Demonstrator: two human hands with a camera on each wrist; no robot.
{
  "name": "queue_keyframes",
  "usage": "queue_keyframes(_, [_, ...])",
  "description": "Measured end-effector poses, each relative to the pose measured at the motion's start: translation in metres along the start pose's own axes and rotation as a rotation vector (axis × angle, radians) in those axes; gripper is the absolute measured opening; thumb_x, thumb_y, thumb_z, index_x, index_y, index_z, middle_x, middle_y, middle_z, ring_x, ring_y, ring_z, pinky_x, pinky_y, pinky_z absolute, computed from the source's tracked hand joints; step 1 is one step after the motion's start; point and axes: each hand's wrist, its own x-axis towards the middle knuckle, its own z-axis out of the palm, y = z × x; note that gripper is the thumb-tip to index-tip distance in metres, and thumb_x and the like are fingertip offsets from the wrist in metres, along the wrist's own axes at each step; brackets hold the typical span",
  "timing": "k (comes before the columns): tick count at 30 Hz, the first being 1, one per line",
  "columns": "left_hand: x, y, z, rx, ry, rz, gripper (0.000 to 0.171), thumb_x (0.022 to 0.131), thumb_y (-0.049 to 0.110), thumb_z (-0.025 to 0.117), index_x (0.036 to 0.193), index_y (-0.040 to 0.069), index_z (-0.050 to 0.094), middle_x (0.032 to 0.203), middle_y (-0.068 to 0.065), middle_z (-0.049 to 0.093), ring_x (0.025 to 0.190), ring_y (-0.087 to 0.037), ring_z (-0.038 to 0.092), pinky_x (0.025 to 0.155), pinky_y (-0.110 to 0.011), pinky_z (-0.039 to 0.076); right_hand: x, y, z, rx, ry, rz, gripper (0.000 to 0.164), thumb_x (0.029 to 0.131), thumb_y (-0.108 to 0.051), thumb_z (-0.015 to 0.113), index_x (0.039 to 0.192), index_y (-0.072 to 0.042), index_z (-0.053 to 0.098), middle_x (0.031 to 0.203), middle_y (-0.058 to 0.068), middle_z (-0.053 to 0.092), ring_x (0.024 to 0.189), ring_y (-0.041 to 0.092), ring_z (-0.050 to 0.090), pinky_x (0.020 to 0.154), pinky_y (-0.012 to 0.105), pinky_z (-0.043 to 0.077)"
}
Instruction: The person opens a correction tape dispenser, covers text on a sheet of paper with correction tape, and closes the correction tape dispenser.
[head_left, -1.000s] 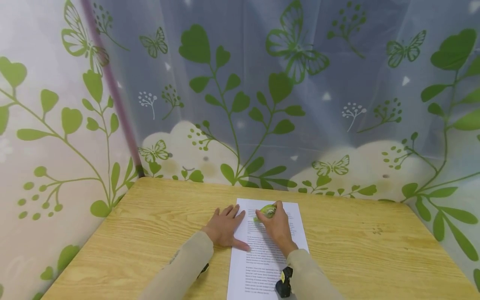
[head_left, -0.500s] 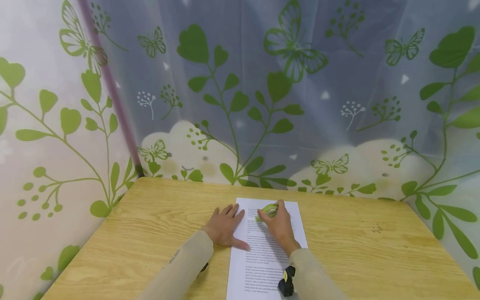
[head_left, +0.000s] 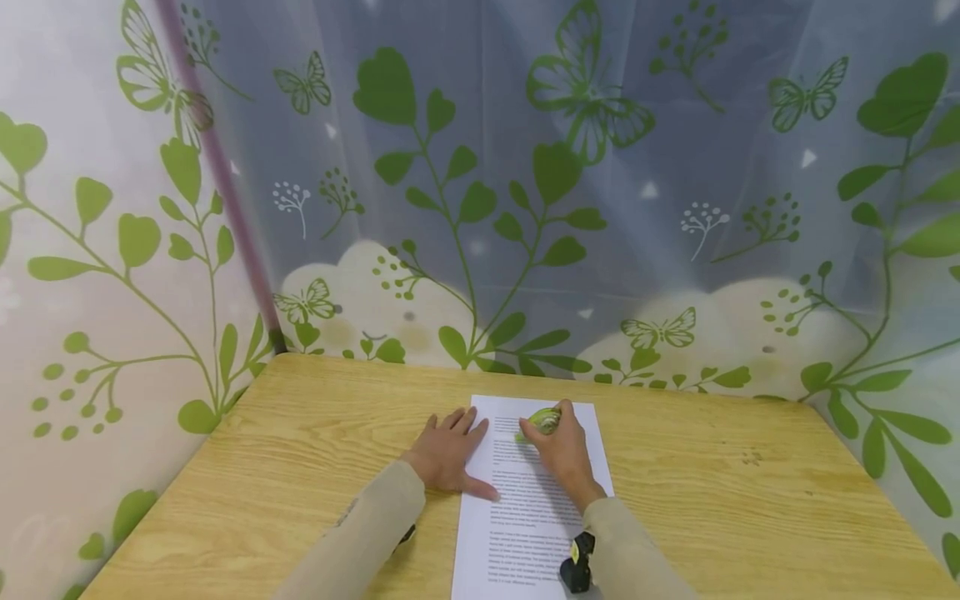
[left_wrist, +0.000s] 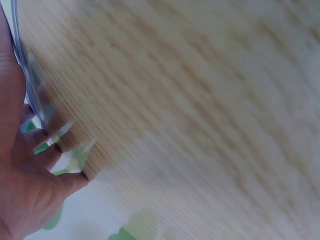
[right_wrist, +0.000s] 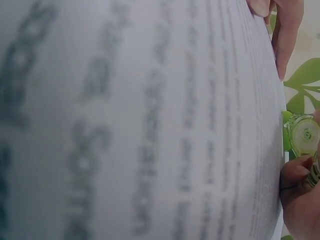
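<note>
A white printed sheet of paper (head_left: 474,550) lies lengthwise on the wooden table. In the head view my left hand (head_left: 446,454) rests flat with spread fingers over the sheet's left edge, its thumb on the paper. My right hand (head_left: 564,450) pinches a green correction tape (head_left: 542,421) between thumb and fingers, at the upper lines of text. The right wrist view shows the see-through shell and round spool of the correction tape (right_wrist: 304,134); its tip is hard to make out. The left wrist view has my left hand (left_wrist: 30,190) at its left edge, fingertips against the tabletop.
The light wooden table (head_left: 720,500) extends to both sides of the paper. A curtain (head_left: 480,167) printed with leaves and butterflies hangs behind its far edge. Black wrist camera gear (head_left: 577,562) sits at the right sleeve, over the sheet's lower right.
My right hand has slid a little to the right with the correction tape, across the upper text lines. The left hand and the paper have stayed in place.
</note>
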Motion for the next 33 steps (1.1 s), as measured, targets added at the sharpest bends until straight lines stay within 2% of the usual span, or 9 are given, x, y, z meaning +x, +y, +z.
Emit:
queue_keyframes(18, [0.0,-0.001,0.002,-0.009,0.01,0.003,0.113,0.067,0.086,0.05,0.151,0.012,0.029,0.155,-0.015,0.024,0.14,-0.033,0.023,0.104,-0.06,0.025,0.0,0.004,-0.008,-0.009,-0.002,0.004,0.045,0.084,-0.03,0.075,0.101,-0.005,0.042,0.087,0.01,0.057,0.074,0.021,0.056,0.066,0.036,0.046])
queue_keyframes(33, [0.003,-0.001,0.001,0.012,-0.006,-0.009,0.117,0.065,0.089,0.046,0.151,0.012,0.028,0.155,-0.014,0.022,0.14,-0.033,0.022,0.104,-0.06,0.024,0.0,0.008,-0.016,0.004,-0.013,0.013,0.044,0.085,-0.029,0.074,0.101,-0.005,0.042,0.087,0.01,0.057,0.072,0.02,0.054,0.062,0.033,0.045])
